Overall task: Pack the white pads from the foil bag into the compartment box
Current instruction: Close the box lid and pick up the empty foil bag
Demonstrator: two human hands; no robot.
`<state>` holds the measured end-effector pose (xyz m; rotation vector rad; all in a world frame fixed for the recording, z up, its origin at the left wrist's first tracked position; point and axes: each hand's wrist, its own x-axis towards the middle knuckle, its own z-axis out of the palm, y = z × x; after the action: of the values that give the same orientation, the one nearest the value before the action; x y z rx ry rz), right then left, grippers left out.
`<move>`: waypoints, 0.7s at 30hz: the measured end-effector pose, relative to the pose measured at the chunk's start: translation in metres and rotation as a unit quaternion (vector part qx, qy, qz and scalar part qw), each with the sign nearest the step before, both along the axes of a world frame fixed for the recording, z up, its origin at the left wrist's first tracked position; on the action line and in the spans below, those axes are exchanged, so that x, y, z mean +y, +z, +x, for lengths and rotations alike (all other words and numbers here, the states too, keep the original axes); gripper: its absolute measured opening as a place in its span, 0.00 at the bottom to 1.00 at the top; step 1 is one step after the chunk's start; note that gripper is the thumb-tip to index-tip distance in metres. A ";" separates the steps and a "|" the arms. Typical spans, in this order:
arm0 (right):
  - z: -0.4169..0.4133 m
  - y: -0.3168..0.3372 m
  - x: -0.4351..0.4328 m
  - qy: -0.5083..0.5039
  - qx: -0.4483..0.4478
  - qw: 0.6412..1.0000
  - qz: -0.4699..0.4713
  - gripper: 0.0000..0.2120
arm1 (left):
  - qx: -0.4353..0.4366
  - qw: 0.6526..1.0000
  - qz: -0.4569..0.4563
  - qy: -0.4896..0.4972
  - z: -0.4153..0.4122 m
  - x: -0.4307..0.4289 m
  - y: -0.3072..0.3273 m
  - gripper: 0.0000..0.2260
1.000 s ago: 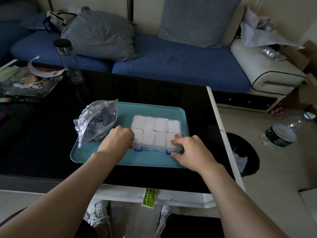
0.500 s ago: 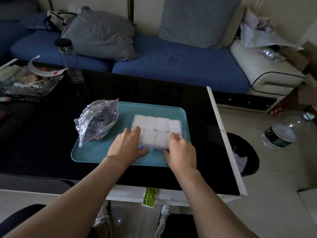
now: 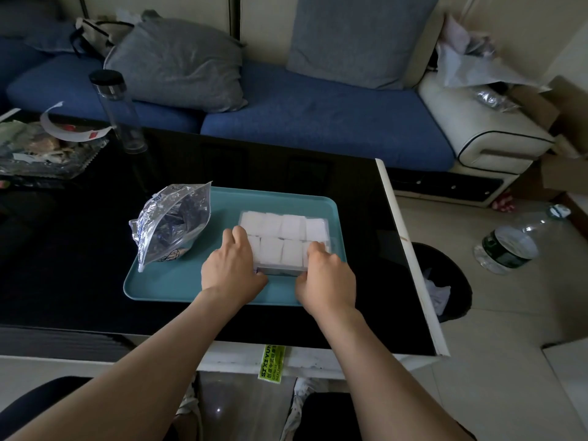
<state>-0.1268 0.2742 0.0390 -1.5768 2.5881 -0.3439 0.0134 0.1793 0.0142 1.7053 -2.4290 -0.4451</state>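
Observation:
A clear compartment box (image 3: pixel 284 240) filled with white pads (image 3: pixel 291 227) lies on the right half of a teal tray (image 3: pixel 178 284). Its clear lid is down over the pads. My left hand (image 3: pixel 232 265) grips the box's near left corner, fingers on top and thumb at the front edge. My right hand (image 3: pixel 327 275) grips the near right corner the same way. Both hands hide the front latches. The crinkled foil bag (image 3: pixel 173 224) lies on the tray's left side, mouth toward the far right, apart from both hands.
The tray sits on a black glass table (image 3: pixel 79 249) with a white right edge. A tall clear bottle (image 3: pixel 117 113) and a tray of wrappers (image 3: pixel 44 148) stand at the far left. A blue sofa (image 3: pixel 318 113) runs behind; a dark bin (image 3: pixel 445 281) and a plastic bottle (image 3: pixel 515 243) are on the floor.
Both hands slid inward and forward along the box's front edge, from covering the outer latches to gripping the near corners. The box and foil bag stayed in place.

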 end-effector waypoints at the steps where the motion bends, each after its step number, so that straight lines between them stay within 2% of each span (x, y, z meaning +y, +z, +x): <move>1: -0.003 0.001 0.002 0.005 -0.005 1.000 0.002 0.12 | -0.008 1.000 0.003 -0.002 -0.001 0.000 0.001 0.30; 6: -0.013 0.005 0.005 0.012 -0.041 0.999 0.007 0.14 | -0.053 0.998 0.031 -0.025 -0.005 0.003 0.010 0.33; 12: -0.026 0.009 0.005 0.022 -0.084 0.996 0.018 0.18 | -0.062 0.994 0.000 -0.095 0.003 -0.002 0.018 0.13; 16: -0.033 0.012 0.007 0.047 -0.090 0.994 0.031 0.18 | -0.049 0.992 -0.008 -0.112 0.016 -0.016 0.011 0.12; 21: -0.035 0.014 0.004 0.053 -0.077 0.995 0.037 0.16 | -0.032 0.992 -0.024 -0.117 0.019 -0.021 0.008 0.06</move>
<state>-0.1614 0.2779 0.0531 -1.5875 2.3657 -0.3420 0.0319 0.1585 0.0221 1.4416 -2.6755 -0.3595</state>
